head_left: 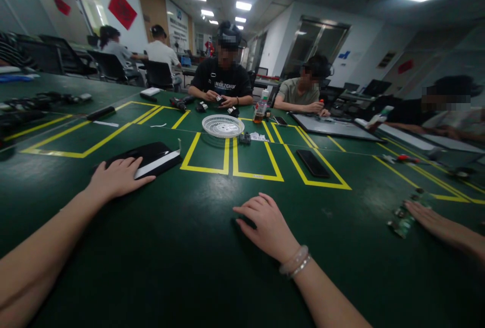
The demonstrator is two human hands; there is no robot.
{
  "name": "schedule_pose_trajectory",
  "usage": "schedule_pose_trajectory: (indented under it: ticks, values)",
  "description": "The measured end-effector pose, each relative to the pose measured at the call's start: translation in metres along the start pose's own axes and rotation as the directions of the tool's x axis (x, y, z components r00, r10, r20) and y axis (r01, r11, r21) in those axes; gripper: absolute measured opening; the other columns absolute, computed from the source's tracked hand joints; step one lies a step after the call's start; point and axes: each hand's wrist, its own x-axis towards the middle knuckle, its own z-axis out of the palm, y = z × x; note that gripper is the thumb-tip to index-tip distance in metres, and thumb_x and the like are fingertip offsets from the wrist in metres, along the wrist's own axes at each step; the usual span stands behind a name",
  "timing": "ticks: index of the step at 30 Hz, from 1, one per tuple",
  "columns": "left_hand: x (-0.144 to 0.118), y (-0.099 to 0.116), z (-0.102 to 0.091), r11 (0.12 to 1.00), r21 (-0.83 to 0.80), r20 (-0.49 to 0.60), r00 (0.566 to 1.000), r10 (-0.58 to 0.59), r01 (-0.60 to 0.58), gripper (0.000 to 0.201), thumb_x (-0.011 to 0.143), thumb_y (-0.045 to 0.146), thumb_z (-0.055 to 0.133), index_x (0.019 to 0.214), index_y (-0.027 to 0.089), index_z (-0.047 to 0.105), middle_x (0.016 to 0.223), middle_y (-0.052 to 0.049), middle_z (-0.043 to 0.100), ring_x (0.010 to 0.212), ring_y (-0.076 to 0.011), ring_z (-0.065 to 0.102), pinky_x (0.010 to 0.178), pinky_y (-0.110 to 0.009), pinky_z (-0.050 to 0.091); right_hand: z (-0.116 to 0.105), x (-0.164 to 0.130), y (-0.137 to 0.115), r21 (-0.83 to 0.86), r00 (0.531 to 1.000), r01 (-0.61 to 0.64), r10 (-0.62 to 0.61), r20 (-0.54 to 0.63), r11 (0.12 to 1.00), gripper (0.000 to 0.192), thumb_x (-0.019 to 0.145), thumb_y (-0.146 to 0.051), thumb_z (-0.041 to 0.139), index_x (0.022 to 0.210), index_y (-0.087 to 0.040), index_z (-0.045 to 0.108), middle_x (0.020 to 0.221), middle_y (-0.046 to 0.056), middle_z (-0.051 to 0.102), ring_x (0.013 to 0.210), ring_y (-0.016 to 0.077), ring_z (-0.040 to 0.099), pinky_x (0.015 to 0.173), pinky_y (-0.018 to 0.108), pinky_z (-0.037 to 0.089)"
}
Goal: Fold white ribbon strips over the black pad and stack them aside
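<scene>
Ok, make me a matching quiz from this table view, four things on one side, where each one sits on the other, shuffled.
Things:
1. left hand
2. right hand
3. white basket
4. black phone

Places:
A. inside a yellow-taped box, right of centre
B. flat on bare green mat
C. on the black panel
D. mid-table, before the person in black

Pairs: 1-C, 2-B, 3-D, 4-A

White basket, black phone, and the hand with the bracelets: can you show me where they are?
white basket (223, 126), head view, on its slotted middle.
black phone (312, 162), head view, middle of its dark screen.
right hand (267, 222), head view, back of the hand, flat on the green table, bracelets at its wrist.
</scene>
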Motion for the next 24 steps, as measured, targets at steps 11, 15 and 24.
schedule_pose_trajectory:
  ticks: [11, 15, 24]
  values:
    - [-0.004, -0.098, 0.002, 0.933, -0.145, -0.136, 0.928, -0.348, 0.329, 0.079, 0.067, 0.082, 0.047, 0.09, 0.012, 0.074, 0.127, -0.028, 0.054, 0.138, -0.052, -0.002, 0.082, -0.074, 0.007, 0.003, -0.001, 0.001, 0.009, 0.999, -0.005, 0.005, 0.042, 1.0, 0.023, 0.093, -0.026, 0.059, 0.113, -0.029, 0.068, 0.103, 0.002, 0.07, 0.103, 0.0208, 0.061, 0.11, 0.05, 0.03]
    - [-0.011, -0.103, -0.001, 0.876, -0.151, -0.113, 0.873, -0.475, 0.458, 0.083, 0.073, 0.079, 0.031, 0.085, 0.008, 0.073, 0.135, -0.029, 0.046, 0.133, -0.0573, -0.008, 0.07, -0.074, 0.013, 0.003, -0.001, 0.001, 0.01, 0.999, -0.01, 0.009, 0.05, 1.0, 0.023, 0.093, -0.026, 0.059, 0.113, -0.029, 0.068, 0.103, 0.001, 0.07, 0.103, 0.0205, 0.06, 0.111, 0.05, 0.029]
    - [-0.005, -0.107, -0.001, 0.927, -0.138, -0.086, 0.928, -0.362, 0.349, 0.069, 0.074, 0.068, 0.03, 0.052, 0.008, 0.057, 0.114, -0.028, 0.06, 0.135, -0.0553, -0.005, 0.068, -0.066, 0.018, 0.002, -0.001, 0.0, 0.015, 0.997, -0.016, 0.014, 0.073, 1.0, 0.023, 0.092, -0.026, 0.06, 0.113, -0.029, 0.068, 0.103, 0.0, 0.07, 0.103, 0.0201, 0.06, 0.111, 0.05, 0.029]
